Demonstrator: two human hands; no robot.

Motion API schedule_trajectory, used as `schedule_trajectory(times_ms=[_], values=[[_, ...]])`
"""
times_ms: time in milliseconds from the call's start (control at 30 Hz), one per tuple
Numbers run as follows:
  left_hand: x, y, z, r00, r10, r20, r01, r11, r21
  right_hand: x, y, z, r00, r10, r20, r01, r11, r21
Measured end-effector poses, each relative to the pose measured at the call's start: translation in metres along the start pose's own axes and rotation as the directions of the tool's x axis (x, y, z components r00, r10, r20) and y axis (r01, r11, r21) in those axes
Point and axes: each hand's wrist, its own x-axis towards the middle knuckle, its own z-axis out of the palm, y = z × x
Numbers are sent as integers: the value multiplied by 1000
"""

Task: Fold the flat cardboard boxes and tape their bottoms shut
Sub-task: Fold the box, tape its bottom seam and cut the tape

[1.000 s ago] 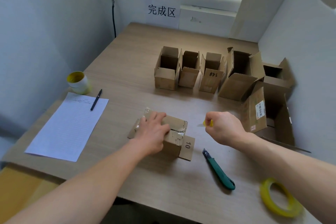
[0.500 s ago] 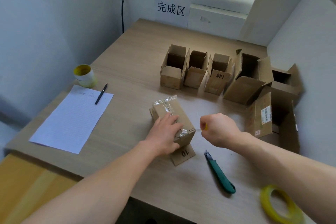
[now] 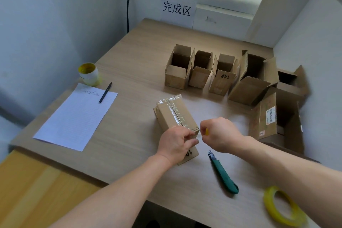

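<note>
1. Box lies at mid-table, taped seam facing up.
2. My left hand grips its near end, fingers curled over the edge.
3. My right hand, just beside the left, is fisted round a small yellow piece; what it is I cannot tell.
4. Knife and tape roll lie nearer me, rightward.

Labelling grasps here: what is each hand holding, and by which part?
Left hand grips the taped box at its near end. Right hand pinches something small and yellow, unidentifiable.
</note>
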Motion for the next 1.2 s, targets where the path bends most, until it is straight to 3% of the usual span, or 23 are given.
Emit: schedule_trajectory(times_ms=[200,333,533,600,667,700,733,800,967,1200], values=[[-2,10,2,1000,5,-23,-6,998,-66,-7,2,2,999,-30,-24,31,999,44],[-2,9,-6,992,-76,-101,62,989,-133,-9,15,-7,990,-83,114,44,949,314],[-1,3,-6,968,-212,-136,179,959,-221,-1,42,-28,928,-213,305,-46,748,663],[-3,2,-7,958,-244,-148,206,950,-236,2,44,-33,909,-202,365,-52,814,579],[-6,0,-7,950,-268,-158,229,946,-229,4,41,-37,935,-113,335,75,989,124],[-9,-2,-7,947,-278,-160,240,946,-219,5,39,-35,962,-98,255,130,985,-109],[-11,-4,-6,946,-285,-157,251,946,-206,4,38,-32,979,-104,175,143,964,-226],[-15,-7,-3,936,-315,-156,290,943,-163,8,39,-23,986,-133,102,155,953,-262],[-21,-11,2,906,-385,-176,388,922,-22,27,44,5,972,-228,62,235,909,-344],[-24,-18,7,868,-448,-215,467,883,48,48,46,31,946,-323,8,305,885,-351]])
